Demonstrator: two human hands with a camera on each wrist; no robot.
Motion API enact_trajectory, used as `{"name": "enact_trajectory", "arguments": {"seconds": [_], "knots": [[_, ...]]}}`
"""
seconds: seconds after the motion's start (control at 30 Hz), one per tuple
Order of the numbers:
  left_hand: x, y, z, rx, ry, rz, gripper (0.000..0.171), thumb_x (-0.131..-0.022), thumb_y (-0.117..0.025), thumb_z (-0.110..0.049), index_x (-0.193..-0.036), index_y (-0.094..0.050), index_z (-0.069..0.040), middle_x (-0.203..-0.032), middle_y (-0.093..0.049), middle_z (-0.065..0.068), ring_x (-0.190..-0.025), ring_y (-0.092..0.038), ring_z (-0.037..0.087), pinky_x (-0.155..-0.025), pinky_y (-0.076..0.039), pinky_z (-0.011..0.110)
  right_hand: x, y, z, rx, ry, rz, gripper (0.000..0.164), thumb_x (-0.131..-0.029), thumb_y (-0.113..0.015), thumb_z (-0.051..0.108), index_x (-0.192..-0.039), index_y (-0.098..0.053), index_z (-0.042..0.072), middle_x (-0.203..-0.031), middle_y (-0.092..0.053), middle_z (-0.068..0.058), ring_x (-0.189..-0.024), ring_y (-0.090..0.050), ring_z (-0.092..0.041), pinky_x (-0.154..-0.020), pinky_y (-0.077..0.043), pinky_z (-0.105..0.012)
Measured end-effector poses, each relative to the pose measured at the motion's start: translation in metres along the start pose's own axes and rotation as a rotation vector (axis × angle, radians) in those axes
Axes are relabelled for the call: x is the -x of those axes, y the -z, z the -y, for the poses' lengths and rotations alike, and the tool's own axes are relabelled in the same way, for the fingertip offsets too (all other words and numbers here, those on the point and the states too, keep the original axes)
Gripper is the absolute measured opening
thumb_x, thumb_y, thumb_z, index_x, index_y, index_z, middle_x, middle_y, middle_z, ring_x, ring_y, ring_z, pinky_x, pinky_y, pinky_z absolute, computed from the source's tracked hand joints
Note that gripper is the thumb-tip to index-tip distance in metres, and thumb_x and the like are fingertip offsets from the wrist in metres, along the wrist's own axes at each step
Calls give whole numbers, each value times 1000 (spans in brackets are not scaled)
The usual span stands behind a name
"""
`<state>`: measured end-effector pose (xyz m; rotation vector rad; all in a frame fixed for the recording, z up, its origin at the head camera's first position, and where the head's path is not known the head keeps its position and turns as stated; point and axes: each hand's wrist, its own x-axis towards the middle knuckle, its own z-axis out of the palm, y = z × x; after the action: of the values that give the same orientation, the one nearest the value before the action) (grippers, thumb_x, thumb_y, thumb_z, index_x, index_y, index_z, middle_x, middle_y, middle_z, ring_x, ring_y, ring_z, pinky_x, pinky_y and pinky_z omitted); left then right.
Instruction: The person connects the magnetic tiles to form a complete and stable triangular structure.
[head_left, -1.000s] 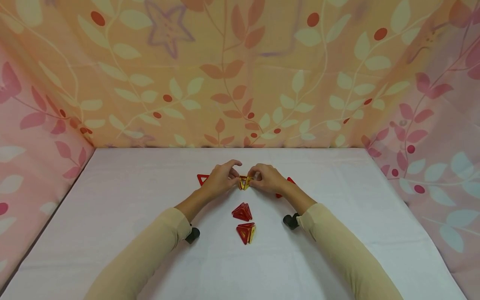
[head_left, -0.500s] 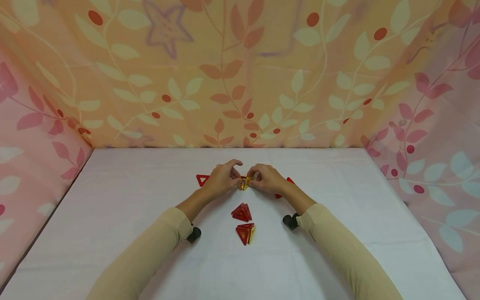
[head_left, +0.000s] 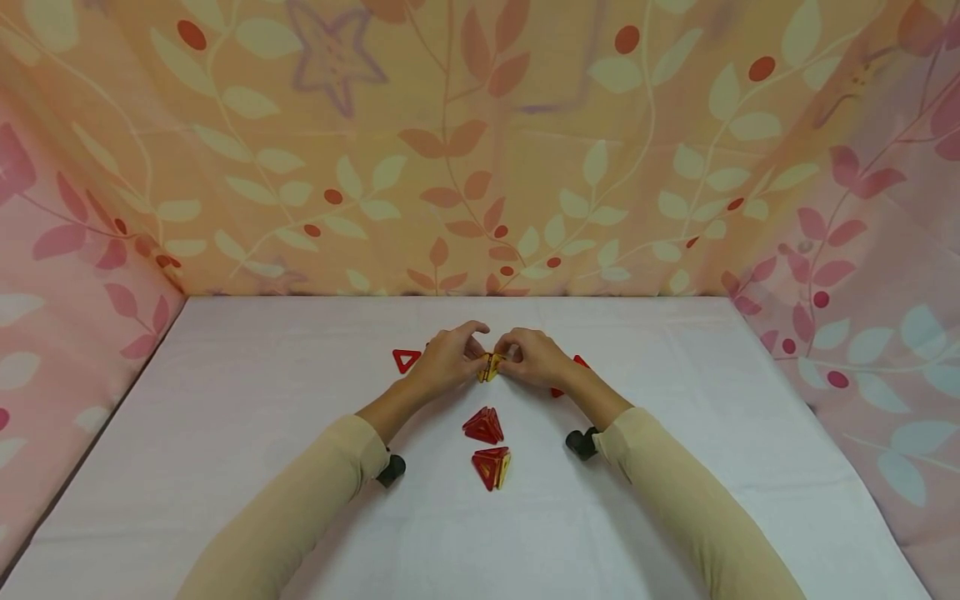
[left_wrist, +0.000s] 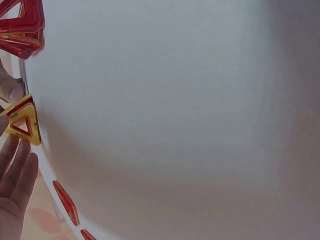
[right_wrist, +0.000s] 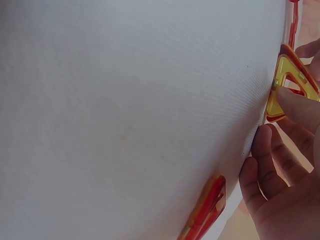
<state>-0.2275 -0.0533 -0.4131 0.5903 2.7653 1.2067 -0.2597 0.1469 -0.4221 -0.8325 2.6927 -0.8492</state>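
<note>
At the far middle of the table, both hands hold a small piece made of yellow and red triangular magnetic tiles [head_left: 490,367]. My left hand [head_left: 450,362] grips its left side between thumb and fingers. From the right, my right hand [head_left: 536,359] pinches it, and in the right wrist view the thumb presses the face of a yellow tile [right_wrist: 275,102]. A yellow tile [left_wrist: 35,127] with a red one along its edge shows in the left wrist view. Fingers hide part of the piece.
Nearer the body stand a red tile pyramid [head_left: 483,426] and a red-and-yellow one [head_left: 487,467]. One flat red triangle [head_left: 406,360] lies left of the left hand; red tiles [head_left: 582,362] lie partly hidden behind the right forearm. Patterned cloth [head_left: 480,167] walls the table's back and sides.
The left hand has shifted slightly right, uncovering more of the red triangle beside it. The yellow tiles between the hands have come closer together, narrowing the gap. The right hand stays about where it was.
</note>
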Motion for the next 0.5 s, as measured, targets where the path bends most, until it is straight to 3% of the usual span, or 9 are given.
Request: {"name": "enact_trajectory", "arguments": {"seconds": [0.5], "knots": [[4,1,2,4,41,24,53,-86,-77,-7,-134,-55,-6,-109,-71,10,-96,-68,22,-83,-56,34,1,1,1,3,14,2,21,-91,-73,15,-110,-70,5,-97,-64,-3,-79,-55,-15,-70,-47,-27]]}}
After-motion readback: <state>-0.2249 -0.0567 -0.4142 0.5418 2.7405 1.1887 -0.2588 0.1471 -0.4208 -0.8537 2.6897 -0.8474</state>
